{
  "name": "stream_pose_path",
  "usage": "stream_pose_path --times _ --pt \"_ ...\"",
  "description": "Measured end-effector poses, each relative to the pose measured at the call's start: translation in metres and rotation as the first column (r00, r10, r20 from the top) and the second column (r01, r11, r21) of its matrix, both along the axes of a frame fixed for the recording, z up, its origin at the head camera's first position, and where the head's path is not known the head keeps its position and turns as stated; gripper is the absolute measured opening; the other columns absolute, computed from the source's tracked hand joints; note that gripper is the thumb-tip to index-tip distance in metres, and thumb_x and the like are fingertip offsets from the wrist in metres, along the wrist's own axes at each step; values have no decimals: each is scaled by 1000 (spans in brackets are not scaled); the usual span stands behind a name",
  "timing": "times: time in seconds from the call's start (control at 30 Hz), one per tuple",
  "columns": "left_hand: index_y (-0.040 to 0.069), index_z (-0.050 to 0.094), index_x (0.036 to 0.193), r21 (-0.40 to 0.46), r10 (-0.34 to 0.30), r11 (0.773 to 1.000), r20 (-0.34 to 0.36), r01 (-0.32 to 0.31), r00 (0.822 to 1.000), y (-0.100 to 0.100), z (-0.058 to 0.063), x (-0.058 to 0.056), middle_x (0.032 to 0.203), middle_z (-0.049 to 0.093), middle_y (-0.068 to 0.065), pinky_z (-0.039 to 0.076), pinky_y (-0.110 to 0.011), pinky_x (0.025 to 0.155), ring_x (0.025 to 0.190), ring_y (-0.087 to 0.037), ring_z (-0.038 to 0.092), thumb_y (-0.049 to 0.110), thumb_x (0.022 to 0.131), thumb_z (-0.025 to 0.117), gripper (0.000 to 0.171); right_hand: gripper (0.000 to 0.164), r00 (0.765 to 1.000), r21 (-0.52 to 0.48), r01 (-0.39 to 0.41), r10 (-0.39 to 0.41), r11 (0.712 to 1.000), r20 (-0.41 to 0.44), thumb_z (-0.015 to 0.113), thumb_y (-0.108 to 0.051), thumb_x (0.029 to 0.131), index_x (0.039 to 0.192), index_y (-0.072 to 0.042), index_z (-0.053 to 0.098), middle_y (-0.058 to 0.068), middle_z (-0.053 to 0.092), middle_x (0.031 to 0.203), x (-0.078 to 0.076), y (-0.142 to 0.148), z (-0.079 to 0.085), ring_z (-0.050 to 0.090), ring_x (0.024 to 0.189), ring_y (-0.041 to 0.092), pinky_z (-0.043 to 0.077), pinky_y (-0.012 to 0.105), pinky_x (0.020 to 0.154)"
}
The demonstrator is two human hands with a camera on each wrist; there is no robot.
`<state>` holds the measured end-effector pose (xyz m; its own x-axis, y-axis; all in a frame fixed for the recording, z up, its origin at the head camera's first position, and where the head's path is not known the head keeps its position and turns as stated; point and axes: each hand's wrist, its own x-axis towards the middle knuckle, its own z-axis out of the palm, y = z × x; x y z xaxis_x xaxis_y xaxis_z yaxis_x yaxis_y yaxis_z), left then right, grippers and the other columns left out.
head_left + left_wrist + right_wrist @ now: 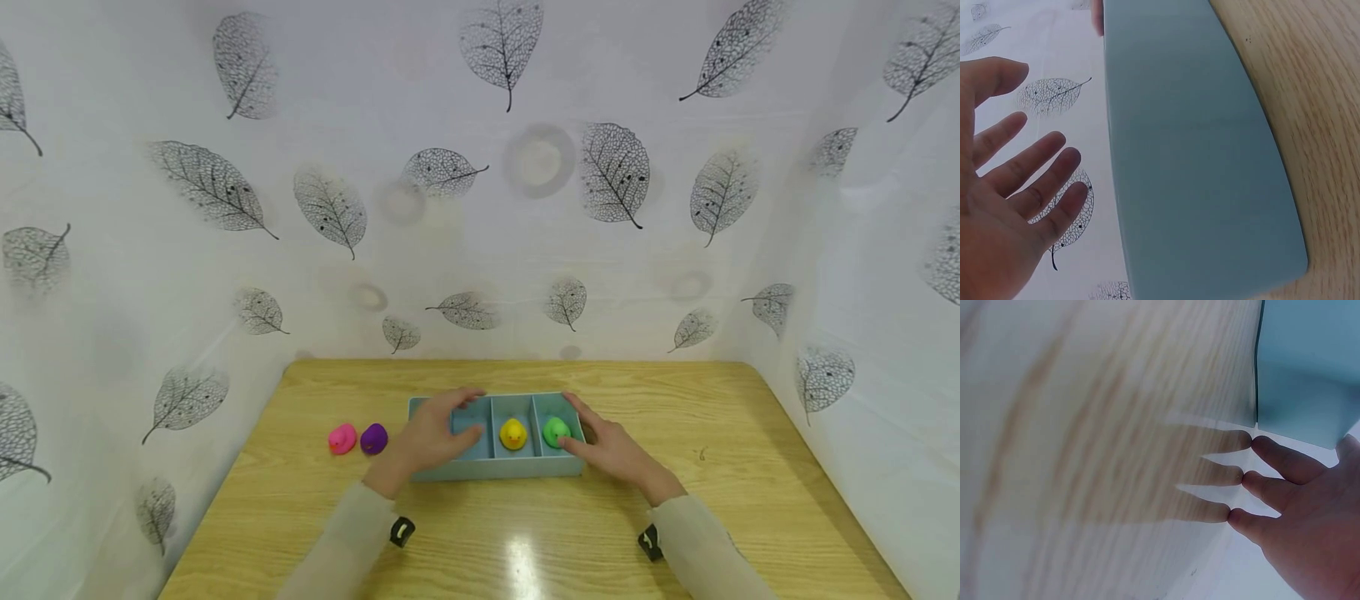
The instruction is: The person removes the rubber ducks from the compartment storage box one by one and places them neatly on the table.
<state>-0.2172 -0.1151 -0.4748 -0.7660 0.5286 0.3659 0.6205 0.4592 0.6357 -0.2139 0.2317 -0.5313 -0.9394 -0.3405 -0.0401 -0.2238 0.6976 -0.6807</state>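
A pale blue divided tray (495, 468) lies on the wooden table. A yellow rubber duck (513, 434) sits in one compartment, and a green rubber duck (556, 432) in the rightmost one. My left hand (435, 435) hovers over the tray's left part, fingers spread and holding nothing; it hides some of that end. At the tray's right end is my right hand (611, 450), its thumb over the wall beside the green duck and a fingertip at the far corner. In the right wrist view, the other fingers (1285, 459) extend fairly straight outside the tray.
Left of the tray, a pink rubber duck (342, 438) and a purple rubber duck (374, 438) stand side by side on the table (480, 533). Leaf-printed white cloth (420, 100) hangs behind the table and along both sides.
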Motion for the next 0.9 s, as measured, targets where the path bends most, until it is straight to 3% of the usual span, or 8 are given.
stream_pose_path --times 0.3,0.57,0.9 --pt "5 59 144 -66 0 998 60 4 998 14 -1 -1 137 69 -20 56 -56 103 117 -41 68 20 96 75 53 87 1000 -4 6 -6 1000 8 62 -56 101 170 -27 19 19 31 170 1 0 2 45 145 55 39 70 117" --pt "11 55 150 -112 19 994 162 -1 987 23 -8 -3 147 64 -15 56 -56 103 123 -40 66 23 98 72 56 86 1000 -8 3 -3 1000 10 62 -56 102 170 -30 18 17 30 171 0 0 0 44 145 54 38 70 117" --pt "11 53 152 -161 33 987 187 -2 982 28 -15 -5 147 64 -14 59 -48 96 123 -36 65 26 99 72 58 87 1000 1 11 -11 1000 10 61 -57 101 170 -26 19 21 33 169 0 0 1 44 144 57 37 72 116"
